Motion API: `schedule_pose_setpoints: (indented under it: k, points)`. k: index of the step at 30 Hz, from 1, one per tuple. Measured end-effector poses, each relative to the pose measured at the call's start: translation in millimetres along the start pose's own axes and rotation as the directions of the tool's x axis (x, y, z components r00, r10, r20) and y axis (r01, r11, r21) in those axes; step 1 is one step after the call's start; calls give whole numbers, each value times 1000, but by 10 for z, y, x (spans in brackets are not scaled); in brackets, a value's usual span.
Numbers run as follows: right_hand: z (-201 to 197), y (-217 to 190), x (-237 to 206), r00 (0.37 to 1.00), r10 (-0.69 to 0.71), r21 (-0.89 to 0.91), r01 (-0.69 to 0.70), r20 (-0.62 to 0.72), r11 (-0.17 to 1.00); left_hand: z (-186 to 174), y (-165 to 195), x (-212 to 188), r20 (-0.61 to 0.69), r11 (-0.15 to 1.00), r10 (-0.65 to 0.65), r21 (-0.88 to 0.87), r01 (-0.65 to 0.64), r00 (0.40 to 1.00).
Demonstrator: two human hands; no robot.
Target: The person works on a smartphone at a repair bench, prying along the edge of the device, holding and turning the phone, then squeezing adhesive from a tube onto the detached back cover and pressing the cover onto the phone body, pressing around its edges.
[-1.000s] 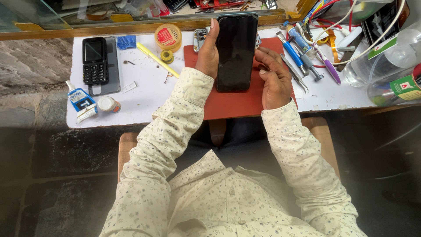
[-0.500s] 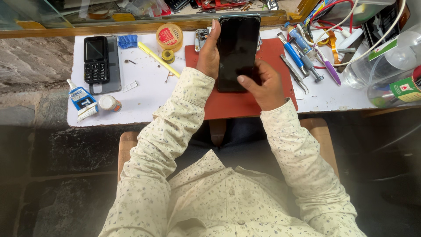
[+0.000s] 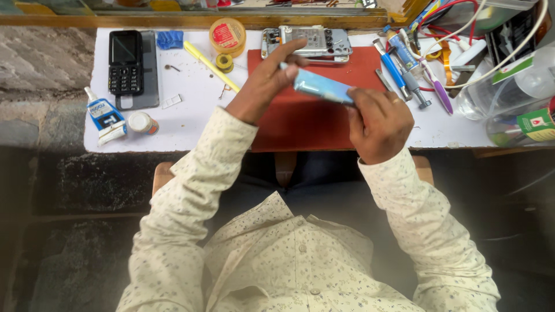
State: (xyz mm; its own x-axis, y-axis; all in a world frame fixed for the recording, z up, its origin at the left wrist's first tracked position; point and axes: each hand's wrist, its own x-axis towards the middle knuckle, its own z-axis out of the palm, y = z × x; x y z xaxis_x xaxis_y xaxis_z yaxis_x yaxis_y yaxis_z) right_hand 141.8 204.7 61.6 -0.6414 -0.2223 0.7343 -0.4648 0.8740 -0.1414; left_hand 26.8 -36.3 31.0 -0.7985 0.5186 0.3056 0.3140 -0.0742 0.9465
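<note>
Both hands held a light-blue phone (image 3: 322, 88) edge-on above the red mat (image 3: 300, 118) on the counter (image 3: 191, 110). Left hand (image 3: 263, 86) pinched its left end, fingers mostly extended. Right hand (image 3: 378, 121) closed around its right end. Long axis ran left-right, dipping right.

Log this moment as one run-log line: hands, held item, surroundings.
left hand: grip on phone panel, blue side up | right hand: grip on its other end | below: red mat | behind: opened phone body | far left: keypad phone
</note>
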Motion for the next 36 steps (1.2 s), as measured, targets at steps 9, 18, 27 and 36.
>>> schedule_pose_setpoints:
  k: [9,18,27,36]
  points:
    - [162,-93,-208,985,-163,-149,152,-61,977,7,254,-515,8,866,-21,500,14,1000]
    - [69,18,-246,967,-179,26,177,180,984,17,98,-625,46,691,142,711,-132,989]
    - [50,346,-284,962,-86,236,23,259,972,39,86,-632,46,655,147,744,-132,988]
    - [611,1113,152,894,263,153,-335,362,929,49,97,-677,50,679,148,721,-138,988]
